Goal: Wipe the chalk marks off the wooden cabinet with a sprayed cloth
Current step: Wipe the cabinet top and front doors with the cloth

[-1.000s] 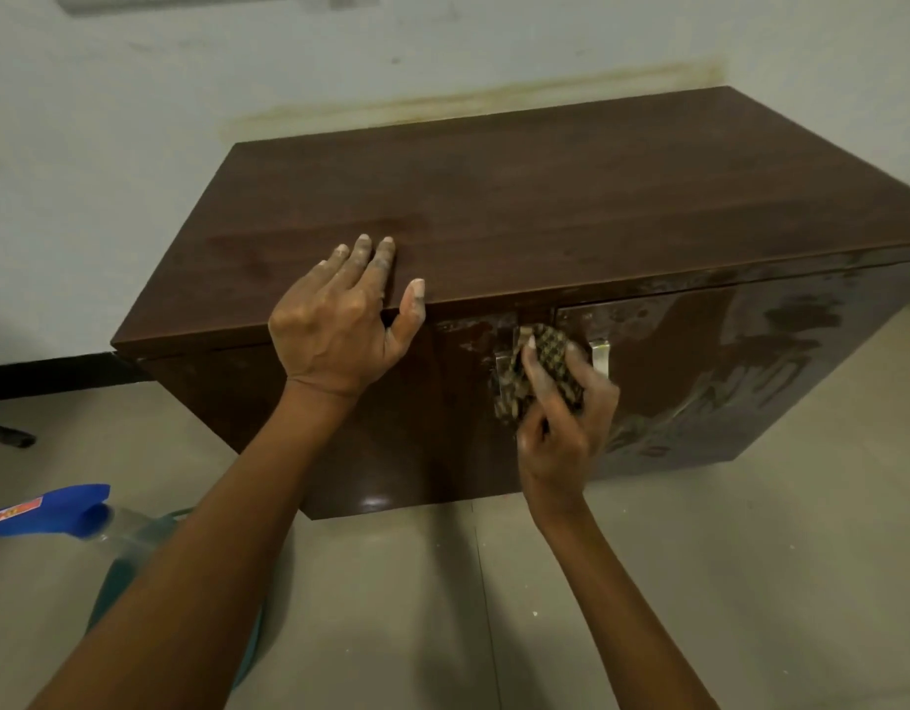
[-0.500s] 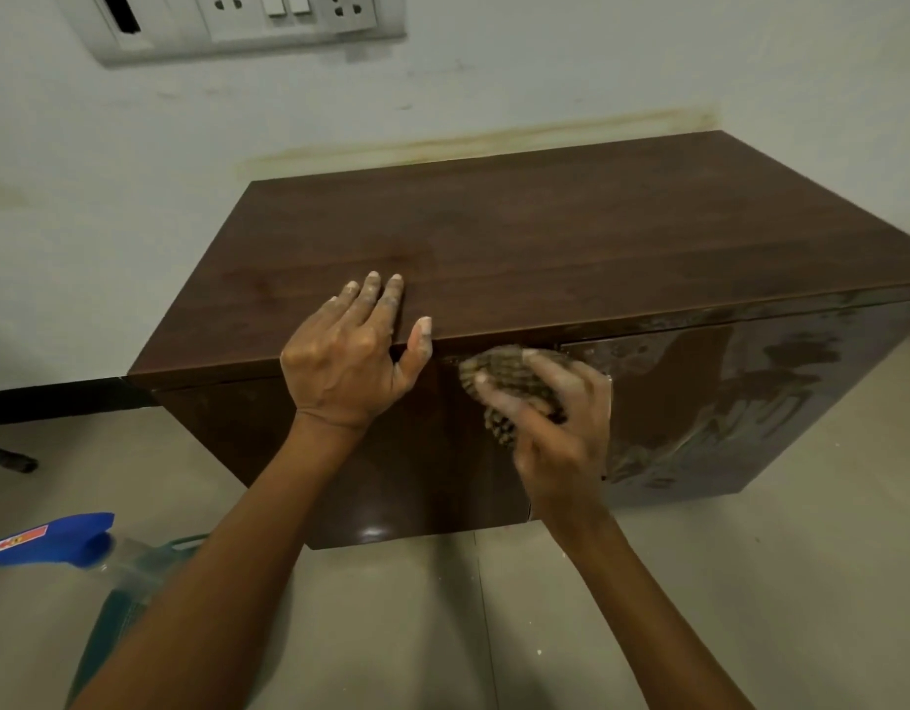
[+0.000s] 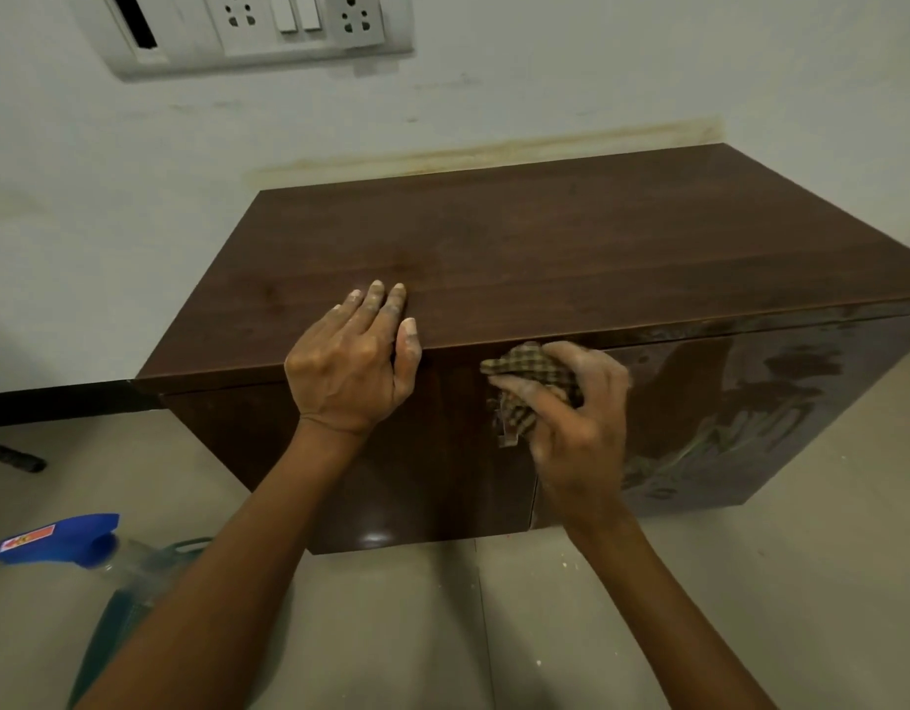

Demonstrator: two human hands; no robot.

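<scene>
Upward since a second ago, the cloth [image 3: 537, 384] now rubs the cabinet's [image 3: 570, 248] front just under its top edge, bunched in the right hand [image 3: 578, 427], fingers closed on it. Left hand [image 3: 353, 361] lies flat on top, fingers open. Wiping is underway; smears right of the fingers look next.

Pale wall [image 3: 545, 84]; socket panel [image 3: 258, 28]; tiled floor [image 3: 801, 581]

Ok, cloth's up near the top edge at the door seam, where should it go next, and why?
Probably sweep the right hand with the cloth rightward across the right door: whitish chalk smears show there, while the left door looks clean. Keep the left hand braced on the cabinet top.
</scene>
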